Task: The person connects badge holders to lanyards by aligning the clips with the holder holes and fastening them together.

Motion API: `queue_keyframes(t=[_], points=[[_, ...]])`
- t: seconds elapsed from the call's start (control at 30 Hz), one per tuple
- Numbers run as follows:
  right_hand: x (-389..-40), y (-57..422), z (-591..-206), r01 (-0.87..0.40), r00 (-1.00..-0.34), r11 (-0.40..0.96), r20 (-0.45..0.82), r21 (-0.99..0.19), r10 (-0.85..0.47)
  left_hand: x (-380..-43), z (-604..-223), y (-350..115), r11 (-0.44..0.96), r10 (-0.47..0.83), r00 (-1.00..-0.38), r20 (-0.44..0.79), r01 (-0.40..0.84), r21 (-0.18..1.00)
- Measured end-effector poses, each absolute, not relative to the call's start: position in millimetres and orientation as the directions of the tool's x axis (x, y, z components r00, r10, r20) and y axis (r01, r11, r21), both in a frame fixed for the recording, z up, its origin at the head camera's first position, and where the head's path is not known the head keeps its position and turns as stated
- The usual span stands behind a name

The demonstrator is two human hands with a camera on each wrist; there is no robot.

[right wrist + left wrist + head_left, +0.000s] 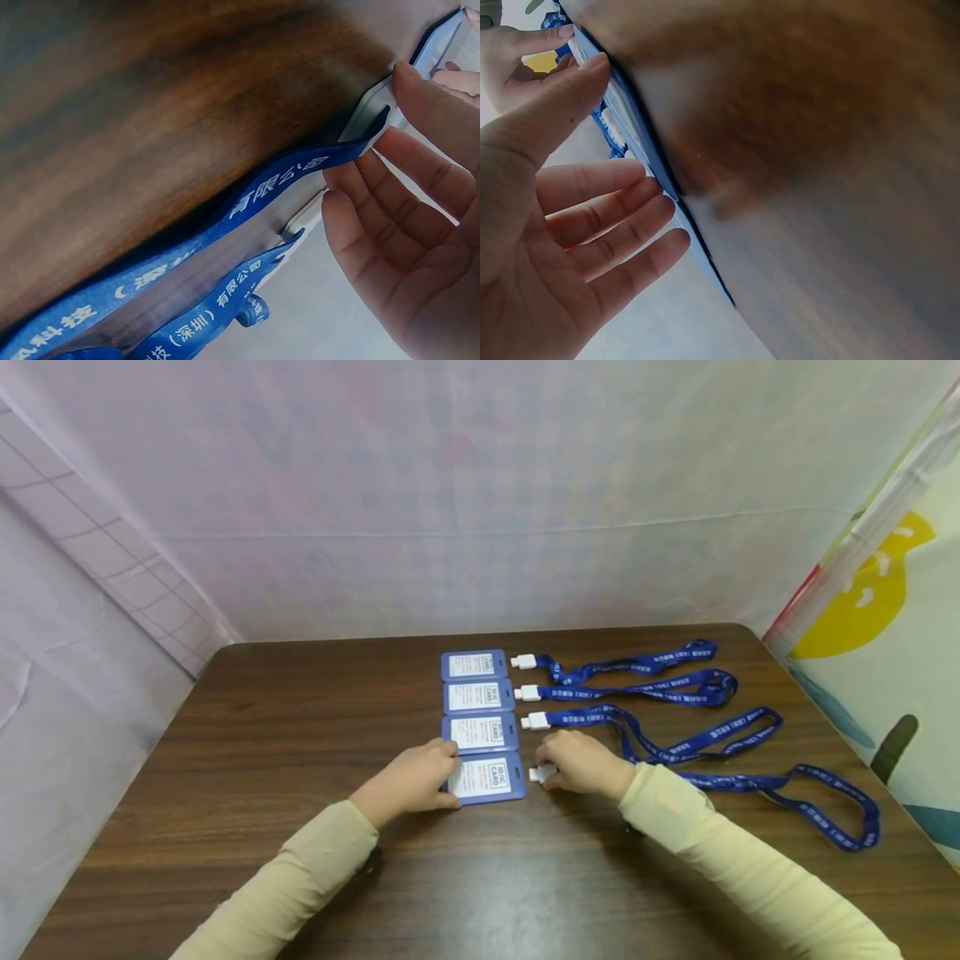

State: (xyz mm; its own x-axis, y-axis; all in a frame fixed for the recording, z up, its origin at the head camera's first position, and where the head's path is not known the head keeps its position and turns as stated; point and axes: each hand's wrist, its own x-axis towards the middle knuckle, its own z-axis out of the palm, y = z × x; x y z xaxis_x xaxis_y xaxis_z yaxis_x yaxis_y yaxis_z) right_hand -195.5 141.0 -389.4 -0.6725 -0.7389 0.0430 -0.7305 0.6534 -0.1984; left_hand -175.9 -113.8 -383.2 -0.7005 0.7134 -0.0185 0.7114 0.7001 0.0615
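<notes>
Four blue card holders with white "ID/IC CARD" inserts form a column; the nearest card holder (pixel 483 778) lies flat. My left hand (pixel 416 779) grips it by its left end, thumb at the near edge and fingers at the far edge. In the left wrist view, the left hand (pixel 577 202) has its other fingers fairly straight along the holders. My right hand (pixel 581 762) pinches the white clip (pixel 542 773) of the nearest blue lanyard (pixel 817 802), just right of that holder. The right wrist view shows the thumb and index finger on the clip (pixel 369 111).
Farther back lie the other card holders (pixel 480 732), each facing a white lanyard clip (pixel 536 721) on its right. Their blue lanyards (pixel 637 692) stretch rightward over the brown wooden table (pixel 300 718). Pale cloth (pixel 480 552) hangs behind the table.
</notes>
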Motion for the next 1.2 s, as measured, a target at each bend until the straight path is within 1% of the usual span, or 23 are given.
queue_keyframes(t=[0.2, 0.43, 0.93, 1.2], points=[[-197.0, 140.8, -391.4, -0.735, -0.669, 0.648, 0.052, -0.201, -0.742, -176.4, -381.8, -111.5, 0.708, 0.705, -0.708, -0.041, 0.702, 0.074], [-197.8, 137.8, -390.0, -0.752, -0.65, 0.629, 0.059, -0.197, -0.758, -176.9, -380.9, -110.1, 0.717, 0.696, -0.716, -0.054, 0.691, 0.089], [-197.7, 132.5, -389.2, -0.753, -0.649, 0.629, 0.062, -0.191, -0.758, -177.5, -379.4, -107.4, 0.734, 0.679, -0.729, -0.088, 0.672, 0.094], [-198.2, 132.7, -390.3, -0.778, -0.619, 0.596, 0.085, -0.196, -0.781, -177.2, -378.7, -104.9, 0.741, 0.672, -0.734, -0.102, 0.665, 0.097]])
